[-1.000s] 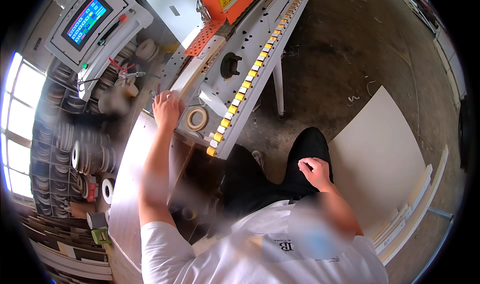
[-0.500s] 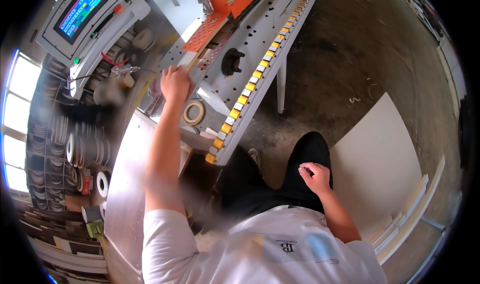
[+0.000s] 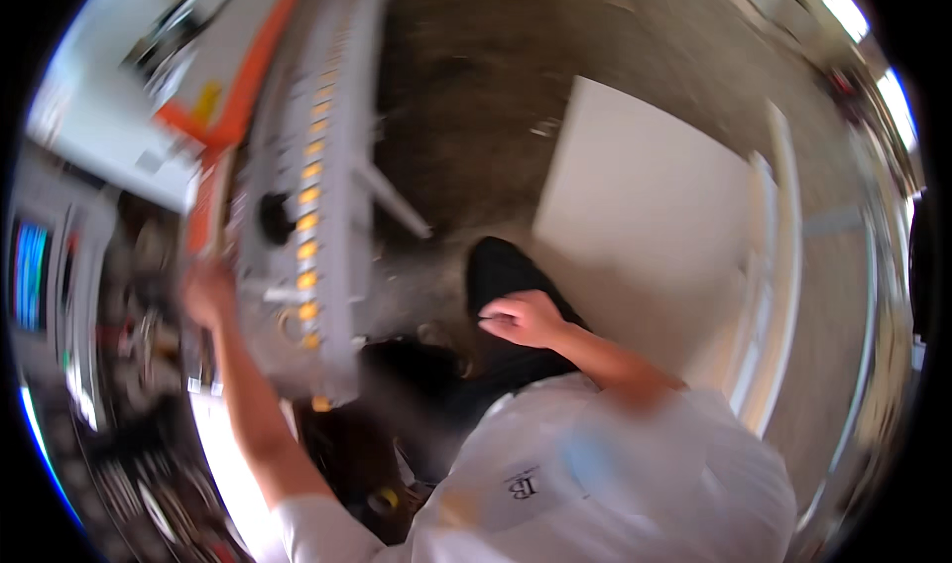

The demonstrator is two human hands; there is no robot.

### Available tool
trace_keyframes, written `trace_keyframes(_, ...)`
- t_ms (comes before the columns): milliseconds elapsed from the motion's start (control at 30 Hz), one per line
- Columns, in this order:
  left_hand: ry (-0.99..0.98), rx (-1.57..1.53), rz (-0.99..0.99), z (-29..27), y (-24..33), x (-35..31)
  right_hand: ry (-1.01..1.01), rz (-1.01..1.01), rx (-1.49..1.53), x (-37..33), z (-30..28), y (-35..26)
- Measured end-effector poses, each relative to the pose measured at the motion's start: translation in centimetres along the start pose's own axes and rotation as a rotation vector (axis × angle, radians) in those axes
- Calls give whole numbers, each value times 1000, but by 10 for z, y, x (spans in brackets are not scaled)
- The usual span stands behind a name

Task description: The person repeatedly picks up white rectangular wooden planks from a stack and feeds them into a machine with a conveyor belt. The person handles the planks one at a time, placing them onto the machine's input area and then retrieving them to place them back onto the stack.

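My left hand point(image 3: 210, 293) is smeared by motion. It reaches out to the near end of the edge-banding machine's orange perforated plate point(image 3: 205, 206), and whether its fingers grip anything there is hidden. My right hand point(image 3: 526, 318) hovers over my right thigh in dark trousers point(image 3: 511, 270). Its fingers curl loosely inward, and nothing shows in them. To the right of my left hand runs the machine's grey side rail with its row of yellow rollers point(image 3: 308, 223).
A large white panel point(image 3: 645, 166) stands to the right, with long pale strips point(image 3: 783, 265) beside it. On the left are a control screen point(image 3: 30, 275) and a white tabletop point(image 3: 233, 444). A slanted metal leg point(image 3: 397, 201) supports the rail.
My view has swung to the right, so the machine and screen now appear further left and the white panel nearer the middle. My left hand stays by the orange plate; my right stays curled.
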State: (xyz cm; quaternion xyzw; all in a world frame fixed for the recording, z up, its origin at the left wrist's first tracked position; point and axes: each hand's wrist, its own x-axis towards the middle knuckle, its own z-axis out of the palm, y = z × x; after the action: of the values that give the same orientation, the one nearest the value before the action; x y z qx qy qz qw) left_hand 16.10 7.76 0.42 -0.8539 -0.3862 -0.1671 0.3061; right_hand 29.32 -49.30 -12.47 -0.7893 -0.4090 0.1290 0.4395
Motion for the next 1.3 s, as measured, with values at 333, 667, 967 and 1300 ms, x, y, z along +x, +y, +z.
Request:
trace_keyframes(333,-51,-365,-116,38,-7,8,268,60,9,-43,-44,16)
trace_keyframes(667,-142,-388,-128,47,-21,-1,922,920,-816,-361,-202,153)
trace_keyframes(967,-156,-394,-156,42,-34,-27,938,1611,4,-565,-220,146)
trace_keyframes(1300,-194,-460,-197,20,-27,-38,1101,1481,-95,-580,-192,166)
